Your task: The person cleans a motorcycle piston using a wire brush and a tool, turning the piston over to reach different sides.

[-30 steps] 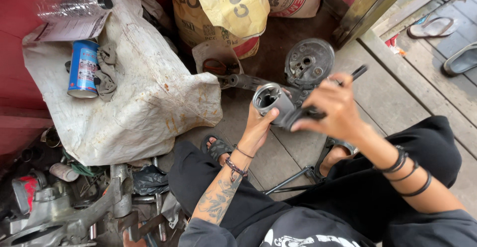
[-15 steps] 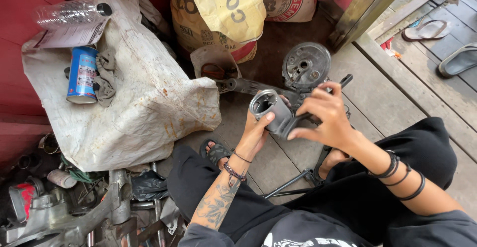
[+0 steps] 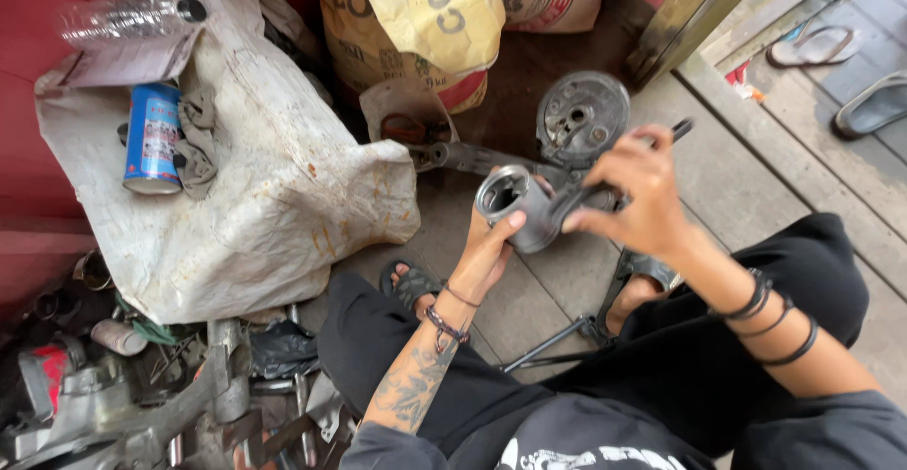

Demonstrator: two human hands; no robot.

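Soft even daylight, brighter on the planks at right, dim red corner at left, faint shadows, no glare, sharp focus, slight wide-angle stretch at edges

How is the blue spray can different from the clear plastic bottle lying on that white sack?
The blue spray can is opaque and brightly coloured; the clear plastic bottle is see-through with a dark cap. The can looks shorter and stubbier, the bottle longer. The can points up and down in the picture, the bottle runs crosswise. Both lie on the white sack, away from the hands.
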